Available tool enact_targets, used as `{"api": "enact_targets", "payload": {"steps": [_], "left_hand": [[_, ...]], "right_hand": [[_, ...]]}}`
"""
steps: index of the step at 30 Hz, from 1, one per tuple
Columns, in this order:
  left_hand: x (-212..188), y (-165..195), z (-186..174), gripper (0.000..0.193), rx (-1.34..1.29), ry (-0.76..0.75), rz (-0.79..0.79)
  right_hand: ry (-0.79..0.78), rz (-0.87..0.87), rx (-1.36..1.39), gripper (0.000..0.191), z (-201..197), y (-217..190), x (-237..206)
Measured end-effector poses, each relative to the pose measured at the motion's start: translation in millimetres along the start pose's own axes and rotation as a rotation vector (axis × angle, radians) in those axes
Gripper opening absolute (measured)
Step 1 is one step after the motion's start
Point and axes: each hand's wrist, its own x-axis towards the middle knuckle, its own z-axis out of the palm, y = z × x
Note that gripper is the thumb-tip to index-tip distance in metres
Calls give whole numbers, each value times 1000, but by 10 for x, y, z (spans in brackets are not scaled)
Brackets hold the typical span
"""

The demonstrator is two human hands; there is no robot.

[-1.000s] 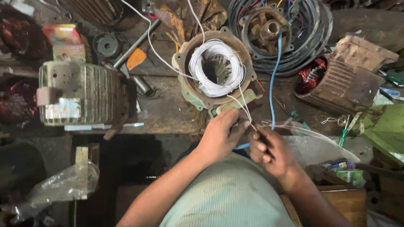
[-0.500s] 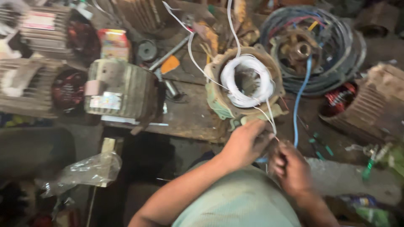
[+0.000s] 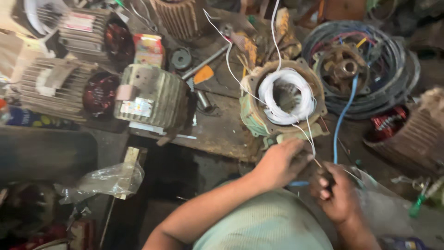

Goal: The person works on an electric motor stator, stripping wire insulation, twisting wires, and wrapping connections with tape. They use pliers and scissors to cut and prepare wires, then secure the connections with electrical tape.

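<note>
A round motor housing (image 3: pixel 282 99) sits on the dirty workbench (image 3: pixel 217 132), just beyond the person's hands. Its metal shell is worn, with greenish paint on the near side and rusty brown around the rim. Inside the opening lies a thick ring of white wire (image 3: pixel 286 95), looped many times around the bore. Several thin white strands leave the ring: some run up and away over the bench, and a couple trail down over the near rim toward the hands.

The left hand (image 3: pixel 280 162) is curled, thumb against fingers, right at the near edge of the housing, where the trailing strands come down; it seems to pinch them, though the blur hides the exact grip. The right hand (image 3: pixel 337 192) is closed loosely just beside it, fingers folded in, with the end of a thin strand running to it; what else it has hold of I cannot tell. A blue wire (image 3: pixel 344 111) runs down from a coil of dark cables (image 3: pixel 393 69) to the space between the hands.

To the left stands a ribbed grey motor (image 3: pixel 152 99), and a clear plastic bag (image 3: pixel 104 180) hangs off the bench edge.
</note>
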Motion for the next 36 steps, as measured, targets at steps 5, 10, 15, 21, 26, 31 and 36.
{"api": "enact_targets", "payload": {"steps": [5, 10, 15, 21, 26, 31, 36], "left_hand": [[20, -11, 33, 16, 28, -28, -90], [85, -63, 108, 15, 18, -50, -70], [137, -10, 235, 17, 37, -53, -173], [229, 177, 440, 24, 97, -35, -431], [305, 164, 582, 30, -195, 23, -630], [261, 150, 844, 18, 156, -2, -574], [210, 246, 991, 18, 431, 88, -326]], "right_hand": [[-76, -12, -36, 17, -23, -139, -136], [303, -1045, -1094, 24, -64, -340, -58], [191, -960, -937, 13, -109, -247, 111], [165, -865, -684, 5, -142, 19, 76], [-314, 342, 434, 28, -429, 18, 88], [75, -703, -479, 29, -862, -228, -55], [65, -900, -607, 22, -1394, -464, -14]]}}
